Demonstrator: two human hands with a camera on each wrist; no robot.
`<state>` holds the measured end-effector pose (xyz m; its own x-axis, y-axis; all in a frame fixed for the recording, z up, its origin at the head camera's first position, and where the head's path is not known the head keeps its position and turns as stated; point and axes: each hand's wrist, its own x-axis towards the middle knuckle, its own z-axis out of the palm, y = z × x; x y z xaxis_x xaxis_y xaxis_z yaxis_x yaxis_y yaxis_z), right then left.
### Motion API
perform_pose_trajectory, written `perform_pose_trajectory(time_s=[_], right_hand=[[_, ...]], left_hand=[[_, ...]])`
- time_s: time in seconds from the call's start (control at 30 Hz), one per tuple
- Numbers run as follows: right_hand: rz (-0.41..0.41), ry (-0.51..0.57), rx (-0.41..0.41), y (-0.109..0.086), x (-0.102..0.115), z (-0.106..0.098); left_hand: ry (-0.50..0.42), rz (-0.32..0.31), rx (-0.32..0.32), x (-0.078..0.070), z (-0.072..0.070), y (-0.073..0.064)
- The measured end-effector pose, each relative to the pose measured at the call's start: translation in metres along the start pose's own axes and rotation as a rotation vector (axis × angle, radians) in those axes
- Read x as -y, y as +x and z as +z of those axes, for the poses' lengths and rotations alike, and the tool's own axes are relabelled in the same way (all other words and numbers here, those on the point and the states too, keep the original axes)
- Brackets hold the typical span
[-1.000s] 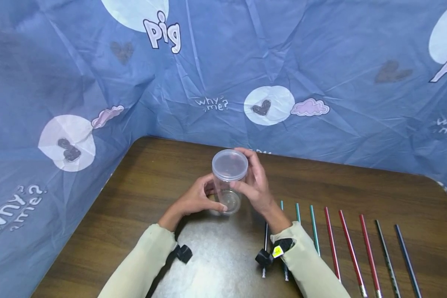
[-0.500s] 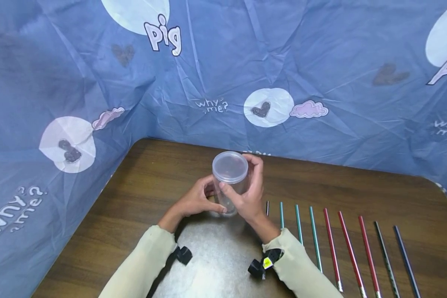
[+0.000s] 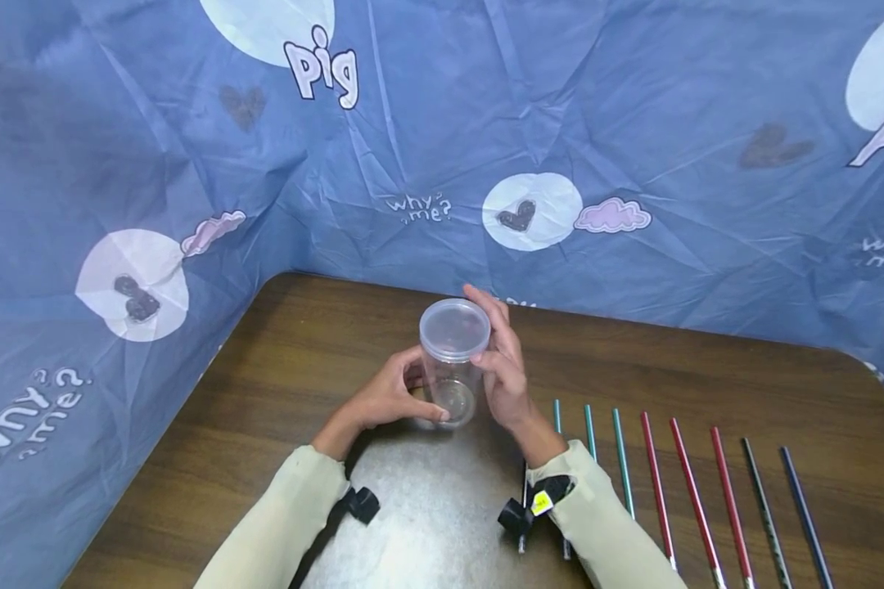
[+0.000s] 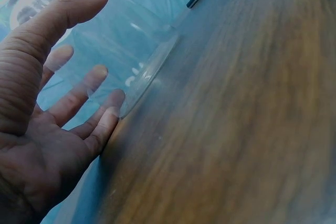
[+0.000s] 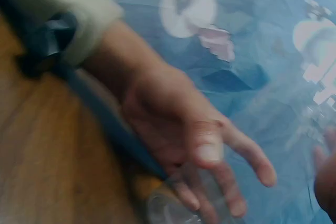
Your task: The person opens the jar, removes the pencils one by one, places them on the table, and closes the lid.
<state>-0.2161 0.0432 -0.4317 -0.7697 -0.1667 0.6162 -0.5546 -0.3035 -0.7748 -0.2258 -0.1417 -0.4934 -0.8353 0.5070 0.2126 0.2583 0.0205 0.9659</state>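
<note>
A clear plastic jar (image 3: 453, 393) with a translucent round lid (image 3: 454, 329) stands upright on the wooden table, and I see nothing inside it. My left hand (image 3: 394, 394) holds its lower part, with the thumb in front and the fingers around the far left side. The left wrist view shows that thumb and those fingers about the jar wall (image 4: 131, 45). To the jar's right, my right hand (image 3: 507, 376) has its fingers fairly straight beside the lid, the thumb tip near the rim. In the right wrist view, its fingers lie loosely along the jar (image 5: 170, 211); contact is unclear.
Several pencils lie in a spaced row at the right of the table (image 3: 324, 327), among them teal (image 3: 623, 462), red (image 3: 695, 491), dark patterned (image 3: 764, 507) and blue (image 3: 805, 511) ones. My right forearm crosses over some. A printed blue cloth (image 3: 412, 123) hangs behind the table.
My right hand first wrapped further round the lid, its thumb moving left across the front, then swung back right and loosened, fingers straightening. The left hand and jar have stayed in place.
</note>
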Motion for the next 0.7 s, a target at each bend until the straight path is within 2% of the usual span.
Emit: perform_pose_trajectory(time_s=[0.13, 0.33, 0.53, 0.7], right_hand=[[0.079, 0.092, 0.081, 0.007, 0.004, -0.007], [0.112, 0.128, 0.195, 0.01, 0.005, -0.012], [0.109, 0.138, 0.155, 0.005, 0.002, -0.012], [0.024, 0.061, 0.087, 0.001, -0.002, -0.008]], left_hand=[[0.001, 0.0, 0.0, -0.001, -0.001, 0.0], [-0.007, 0.014, -0.004, -0.002, -0.001, -0.002], [-0.006, 0.008, 0.003, -0.001, 0.0, -0.002], [-0.005, 0.014, 0.002, 0.0, 0.0, 0.0]])
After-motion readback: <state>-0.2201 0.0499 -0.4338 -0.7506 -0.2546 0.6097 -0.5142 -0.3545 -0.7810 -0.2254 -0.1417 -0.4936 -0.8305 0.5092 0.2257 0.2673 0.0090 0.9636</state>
